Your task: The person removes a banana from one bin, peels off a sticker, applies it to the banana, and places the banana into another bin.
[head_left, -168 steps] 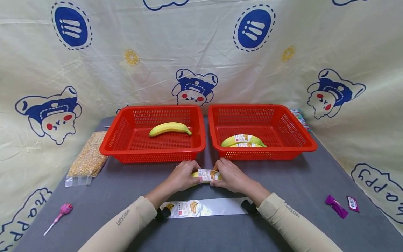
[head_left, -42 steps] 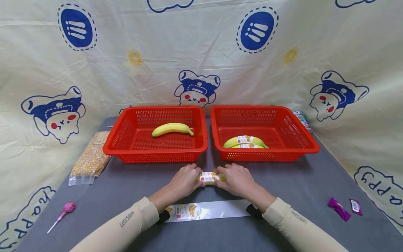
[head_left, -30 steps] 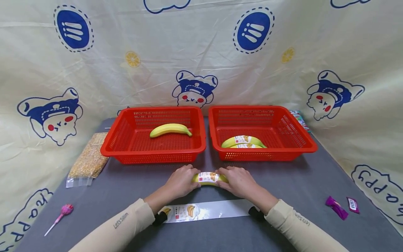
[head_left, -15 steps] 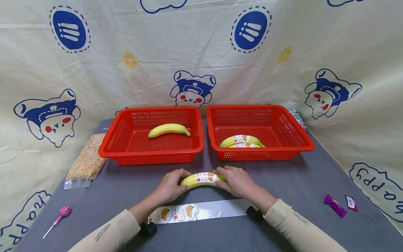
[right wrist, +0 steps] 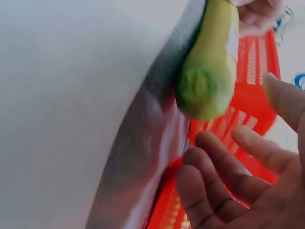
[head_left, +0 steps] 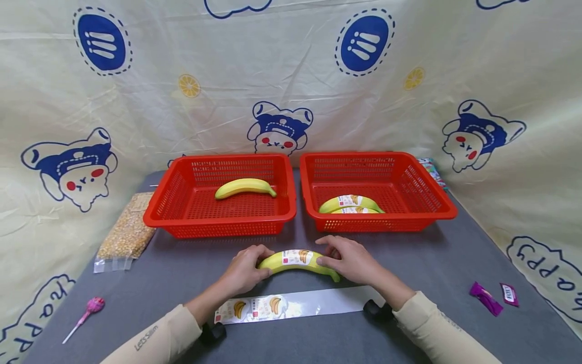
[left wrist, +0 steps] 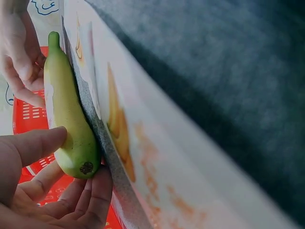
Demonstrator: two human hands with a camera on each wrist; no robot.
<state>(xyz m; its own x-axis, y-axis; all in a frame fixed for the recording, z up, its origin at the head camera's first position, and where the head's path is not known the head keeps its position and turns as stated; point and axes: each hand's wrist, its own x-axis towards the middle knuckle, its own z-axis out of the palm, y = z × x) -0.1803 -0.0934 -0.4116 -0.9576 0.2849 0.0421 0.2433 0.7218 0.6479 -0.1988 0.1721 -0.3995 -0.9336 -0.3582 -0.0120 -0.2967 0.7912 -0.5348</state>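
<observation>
A yellow banana (head_left: 295,260) with a printed label around its middle lies on the grey table just in front of two red baskets. My left hand (head_left: 245,263) grips its left end, thumb on top and fingers curled under, as the left wrist view shows on the banana (left wrist: 66,119). My right hand (head_left: 350,258) rests on the right half with loose, spread fingers (right wrist: 224,162), not closed round it. A long strip of banana labels (head_left: 291,306) lies flat in front of my wrists.
The left red basket (head_left: 218,218) holds one plain banana (head_left: 245,186); the right basket (head_left: 382,215) holds two labelled bananas (head_left: 350,203). A bag of corn (head_left: 125,232) and a lollipop (head_left: 91,306) lie left, purple candy wrappers (head_left: 484,296) right. Printed cloth walls surround the table.
Both hands, close together over the label, have slid apart along the banana. My right hand has let go its grip and now lies loosely on the right half.
</observation>
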